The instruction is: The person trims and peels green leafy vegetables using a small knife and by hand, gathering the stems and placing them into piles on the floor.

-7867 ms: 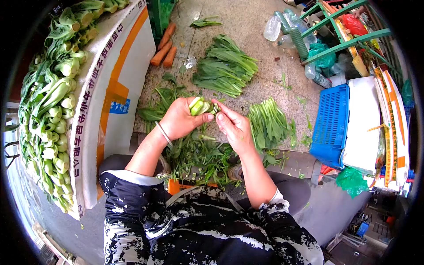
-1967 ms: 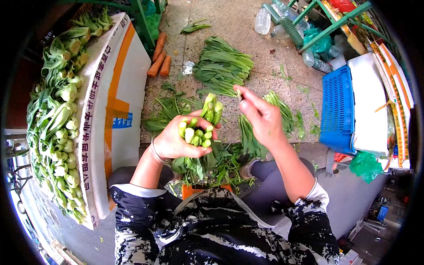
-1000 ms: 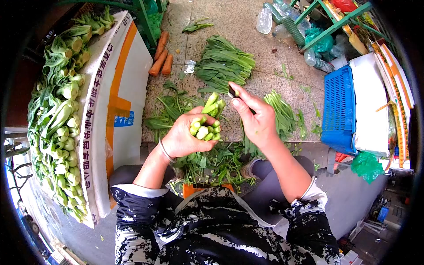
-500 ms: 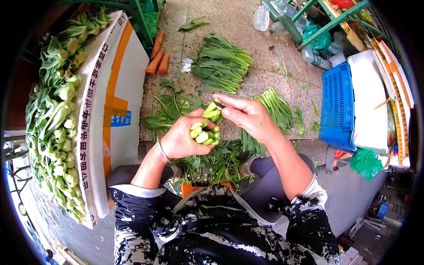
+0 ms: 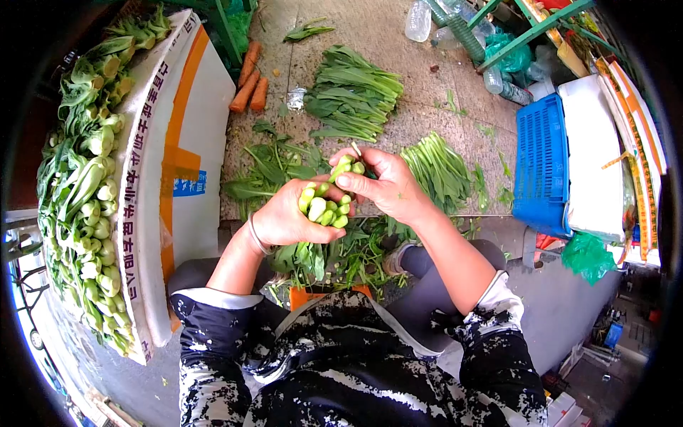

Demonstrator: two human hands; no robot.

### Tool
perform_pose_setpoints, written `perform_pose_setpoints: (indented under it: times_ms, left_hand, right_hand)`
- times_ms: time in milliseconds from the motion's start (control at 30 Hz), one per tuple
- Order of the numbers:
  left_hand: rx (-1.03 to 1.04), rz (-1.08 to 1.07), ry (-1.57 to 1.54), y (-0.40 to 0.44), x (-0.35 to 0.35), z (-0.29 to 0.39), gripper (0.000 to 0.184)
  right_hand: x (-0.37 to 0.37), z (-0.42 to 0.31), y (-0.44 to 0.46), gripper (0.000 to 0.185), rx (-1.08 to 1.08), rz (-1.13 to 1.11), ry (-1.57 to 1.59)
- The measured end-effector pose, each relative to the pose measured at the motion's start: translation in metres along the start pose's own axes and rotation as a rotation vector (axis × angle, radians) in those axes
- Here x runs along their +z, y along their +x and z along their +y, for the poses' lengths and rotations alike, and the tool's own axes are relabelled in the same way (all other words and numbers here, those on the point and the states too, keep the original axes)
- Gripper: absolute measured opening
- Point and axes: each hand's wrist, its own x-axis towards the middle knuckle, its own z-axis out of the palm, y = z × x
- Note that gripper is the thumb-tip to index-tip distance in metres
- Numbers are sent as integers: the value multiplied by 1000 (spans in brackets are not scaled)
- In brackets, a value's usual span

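Note:
My left hand (image 5: 283, 213) is wrapped round a bunch of leafy green stems (image 5: 326, 208), their pale cut ends facing up and the leaves hanging below. My right hand (image 5: 384, 183) pinches a few stem ends (image 5: 346, 169) just above that bunch, thumb against fingers. A thin pale tip (image 5: 356, 149) sticks out past the right fingers; I cannot tell what it is. Beyond the hands a neat pile of leafy greens (image 5: 352, 92) lies on the stone slab, and a second pile of greens (image 5: 440, 167) lies to the right. Loose leaves (image 5: 270, 171) are at the left.
A white foam box (image 5: 196, 235) topped with greens (image 5: 96, 199) stands at my left. Carrots (image 5: 245, 89) lie at the back left. On the right are a blue crate (image 5: 541, 164), plastic bottles (image 5: 418, 21) and a green bag (image 5: 589, 257). Trimmings (image 5: 356, 256) cover the ground between my feet.
The right fingers have closed in on the stem ends and curled round them. A dark blade-like piece at the right fingertips no longer shows. The view has shifted slightly.

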Motion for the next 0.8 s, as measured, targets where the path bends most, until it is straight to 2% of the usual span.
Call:
perform_pose_setpoints:
  times_ms: [33,133,200,267,333,467,533,600,700,800]
  left_hand:
    - [-43,-31,-22,0,-2,1,29]
    - [-65,-69,-60,0,-5,0,32]
    - [-8,30,-220,2,-8,-4,34]
    - [98,78,-352,5,-12,-17,40]
    - [31,114,-536,5,-7,-12,39]
    - [-81,124,-435,4,-4,-15,39]
    - [-52,224,-380,6,0,-19,39]
    - [-70,285,-426,6,3,-19,42]
    - [-125,249,-446,6,6,-14,40]
    - [-160,290,-304,8,0,-24,38]
  right_hand:
    - [0,1,1,30,-86,27,-37]
    - [-9,-3,3,29,-140,27,-210]
    - [-20,-6,4,27,-135,76,-276]
    - [-31,-10,2,26,10,42,-343]
    - [-26,-8,1,25,-9,11,-349]
    - [-12,-4,2,25,29,-70,-184]
    - [2,5,4,28,-49,-2,-49]
    - [10,7,1,29,46,95,131]
    - [16,28,8,28,-69,186,106]
    - [17,33,10,31,-133,166,127]
